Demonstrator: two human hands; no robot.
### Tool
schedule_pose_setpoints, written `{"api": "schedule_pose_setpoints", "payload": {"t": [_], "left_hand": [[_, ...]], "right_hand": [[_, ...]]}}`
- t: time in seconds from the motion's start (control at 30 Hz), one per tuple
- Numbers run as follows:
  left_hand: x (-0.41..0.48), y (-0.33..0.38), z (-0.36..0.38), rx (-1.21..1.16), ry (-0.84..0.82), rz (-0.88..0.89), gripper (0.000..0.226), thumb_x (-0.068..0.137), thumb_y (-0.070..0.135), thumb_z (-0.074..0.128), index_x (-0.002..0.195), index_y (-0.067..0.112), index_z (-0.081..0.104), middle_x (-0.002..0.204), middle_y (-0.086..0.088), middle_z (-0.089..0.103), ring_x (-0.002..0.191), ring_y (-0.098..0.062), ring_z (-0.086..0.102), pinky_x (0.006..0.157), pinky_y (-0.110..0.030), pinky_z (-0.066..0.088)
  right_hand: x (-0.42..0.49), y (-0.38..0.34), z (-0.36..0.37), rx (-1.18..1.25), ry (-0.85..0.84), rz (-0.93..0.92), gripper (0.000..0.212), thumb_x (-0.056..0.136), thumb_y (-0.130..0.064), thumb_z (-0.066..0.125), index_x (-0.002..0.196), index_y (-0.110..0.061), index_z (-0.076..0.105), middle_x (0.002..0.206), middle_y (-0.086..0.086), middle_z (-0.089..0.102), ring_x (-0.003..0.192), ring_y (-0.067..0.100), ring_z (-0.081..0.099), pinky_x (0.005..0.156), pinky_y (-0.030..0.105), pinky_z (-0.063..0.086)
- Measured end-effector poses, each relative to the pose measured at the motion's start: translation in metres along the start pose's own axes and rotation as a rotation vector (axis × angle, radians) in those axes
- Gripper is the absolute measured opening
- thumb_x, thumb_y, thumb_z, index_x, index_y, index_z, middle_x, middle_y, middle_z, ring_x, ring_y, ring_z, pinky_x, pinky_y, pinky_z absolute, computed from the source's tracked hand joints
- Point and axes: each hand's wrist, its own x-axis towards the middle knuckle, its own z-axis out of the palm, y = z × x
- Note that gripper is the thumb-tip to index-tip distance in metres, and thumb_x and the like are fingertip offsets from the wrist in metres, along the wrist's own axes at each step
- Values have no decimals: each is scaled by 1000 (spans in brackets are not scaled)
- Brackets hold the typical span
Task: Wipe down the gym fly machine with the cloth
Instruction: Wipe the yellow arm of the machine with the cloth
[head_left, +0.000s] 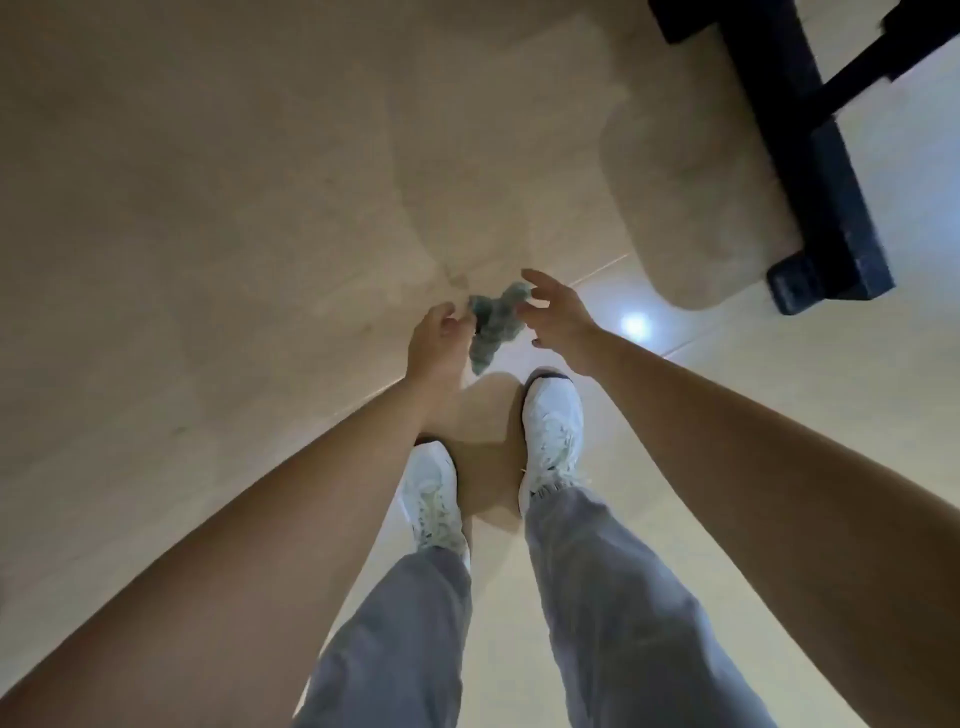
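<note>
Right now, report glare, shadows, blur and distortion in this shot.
Head view: a glare spot on the floor right of the right hand; a soft shadow beside the machine base; cloth and base blurred; wide-angle lens swells the forearms near the bottom corners.

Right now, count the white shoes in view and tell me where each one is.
2. The left shoe stands on the pale floor, further back; the right shoe is set further forward, its toe close under the right hand. No other shoe shows.
</note>
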Motion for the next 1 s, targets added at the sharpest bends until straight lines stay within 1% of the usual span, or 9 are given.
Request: {"api": "schedule_pose_setpoints", "payload": {"t": [0.1, 0.17, 0.27, 0.37, 0.53, 0.63, 0.77, 0.9, 1.0], "left_hand": [[17, 1, 7, -34, -37, 5, 17, 99, 16, 59, 115, 15, 65, 104, -8, 69, 84, -14, 66, 61, -17, 50], [21, -2, 8, 10, -27, 32, 4, 97, 13, 63, 98, 15, 67, 83, 2, 65, 68, -8, 58, 54, -14, 44], [14, 2, 5, 134, 64, 106, 5, 91, 14, 68, 87, 15, 67, 76, 6, 63, 69, -9, 57, 59, -19, 43], [-5, 10, 3, 183, 92, 177, 6, 92, 19, 68, 90, 15, 64, 85, 4, 64, 77, -13, 58, 63, -20, 40], [-77, 38, -18, 258, -8, 256, 6, 94, 20, 66, 91, 19, 60, 94, 5, 68, 90, -17, 61, 77, -30, 46], [-137, 66, -41, 261, -97, 324, 14, 95, 14, 61, 89, 27, 59, 91, 7, 68, 85, -14, 63, 77, -30, 48], [-229, 116, -77, 247, -214, 409, 13, 99, 10, 56, 93, 19, 64, 82, -4, 65, 70, -13, 54, 69, -30, 44], [-323, 163, -113, 302, -233, 504, 23, 101, 14, 56, 90, 33, 63, 80, 5, 63, 69, -6, 54, 65, -17, 42], [-388, 193, -141, 329, -231, 549, 17, 99, 15, 60, 92, 29, 67, 86, 0, 68, 76, -9, 61, 70, -18, 47]], "right_hand": [[17, -3, 9, 58, -103, 95, 45, 101, -11, 54, 144, -24, 51, 135, 7, 59, 117, 31, 62, 93, 44, 58], [22, -2, 14, 76, -65, 105, 26, 99, -8, 57, 123, -13, 67, 115, 12, 67, 109, 33, 67, 89, 41, 60], [17, -1, 13, -31, 75, 20, 10, 93, -6, 64, 92, -6, 75, 90, 11, 72, 90, 30, 74, 79, 34, 63], [-4, -3, 7, -179, 118, -25, 7, 88, -10, 67, 89, -12, 73, 87, 6, 73, 83, 26, 74, 77, 36, 63], [-81, -26, -10, -125, 48, -22, 36, 84, -9, 65, 118, -20, 68, 93, 2, 68, 90, 24, 69, 75, 32, 59], [-151, -50, -24, -155, -122, -88, 57, 77, -14, 70, 132, -25, 61, 73, -10, 63, 72, 7, 61, 73, 23, 50], [-248, -93, -42, -191, -265, -167, 19, 74, -22, 69, 86, -8, 66, 63, -8, 52, 61, 9, 45, 65, 29, 38], [-342, -132, -62, -172, -226, -222, 18, 77, -14, 77, 89, -4, 68, 73, 4, 58, 70, 16, 52, 69, 33, 44], [-411, -163, -74, -169, -165, -290, 10, 81, -14, 77, 87, -11, 69, 76, 6, 61, 71, 16, 54, 69, 31, 45]]}}
